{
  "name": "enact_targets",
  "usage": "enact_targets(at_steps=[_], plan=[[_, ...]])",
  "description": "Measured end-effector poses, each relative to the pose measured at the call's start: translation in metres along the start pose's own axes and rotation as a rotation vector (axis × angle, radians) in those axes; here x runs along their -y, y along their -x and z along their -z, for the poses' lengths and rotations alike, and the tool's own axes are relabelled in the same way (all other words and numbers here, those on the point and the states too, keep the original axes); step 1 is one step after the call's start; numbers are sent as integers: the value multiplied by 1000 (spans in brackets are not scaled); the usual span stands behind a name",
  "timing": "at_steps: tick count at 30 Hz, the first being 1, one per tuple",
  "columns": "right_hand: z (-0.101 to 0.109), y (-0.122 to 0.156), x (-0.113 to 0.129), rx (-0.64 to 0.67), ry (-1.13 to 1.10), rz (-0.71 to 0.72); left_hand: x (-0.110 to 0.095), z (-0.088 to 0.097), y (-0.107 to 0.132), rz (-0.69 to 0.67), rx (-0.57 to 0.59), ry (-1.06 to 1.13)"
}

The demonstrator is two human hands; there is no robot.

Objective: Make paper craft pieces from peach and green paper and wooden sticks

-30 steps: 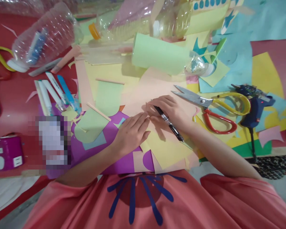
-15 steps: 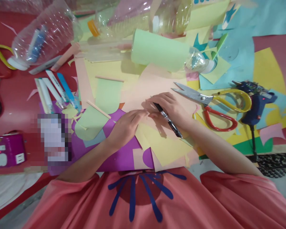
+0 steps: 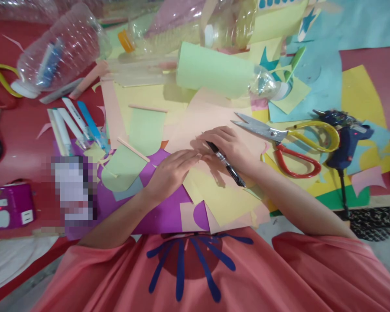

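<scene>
While the left hand lies flat, grip wide and holding nothing, it pins a pale peach paper sheet mid-way across the red counter. Right hand: grip closed on a slim black plastic pen, tip at the sheet beside the left fingertips. Pen likely light, stiff, smooth; best held low. Sheet probably thin, floppy, quick to slide or crease; press flat. Yellow-and-red-handled steel scissors lie just right.

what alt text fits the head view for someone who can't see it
A person's right hand holds a black pen on a peach paper sheet while the left hand rests flat beside it. Scissors and a blue glue gun lie to the right, amid coloured paper scraps and plastic bottles.
</scene>
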State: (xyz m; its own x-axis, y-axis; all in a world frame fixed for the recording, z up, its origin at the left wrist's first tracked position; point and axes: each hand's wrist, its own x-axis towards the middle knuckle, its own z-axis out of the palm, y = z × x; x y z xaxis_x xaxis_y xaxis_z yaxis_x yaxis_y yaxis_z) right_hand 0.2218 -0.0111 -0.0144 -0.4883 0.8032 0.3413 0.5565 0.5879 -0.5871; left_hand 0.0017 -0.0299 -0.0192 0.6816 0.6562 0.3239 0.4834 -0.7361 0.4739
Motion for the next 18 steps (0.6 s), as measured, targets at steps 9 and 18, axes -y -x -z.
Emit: enact_targets(at_steps=[9,18], plan=[[-2,1,0,19,0,-8,-3,5,-3,-49,37,-100],[3,1,4,-122,44,-171,-15,1,0,-74,92,-219]])
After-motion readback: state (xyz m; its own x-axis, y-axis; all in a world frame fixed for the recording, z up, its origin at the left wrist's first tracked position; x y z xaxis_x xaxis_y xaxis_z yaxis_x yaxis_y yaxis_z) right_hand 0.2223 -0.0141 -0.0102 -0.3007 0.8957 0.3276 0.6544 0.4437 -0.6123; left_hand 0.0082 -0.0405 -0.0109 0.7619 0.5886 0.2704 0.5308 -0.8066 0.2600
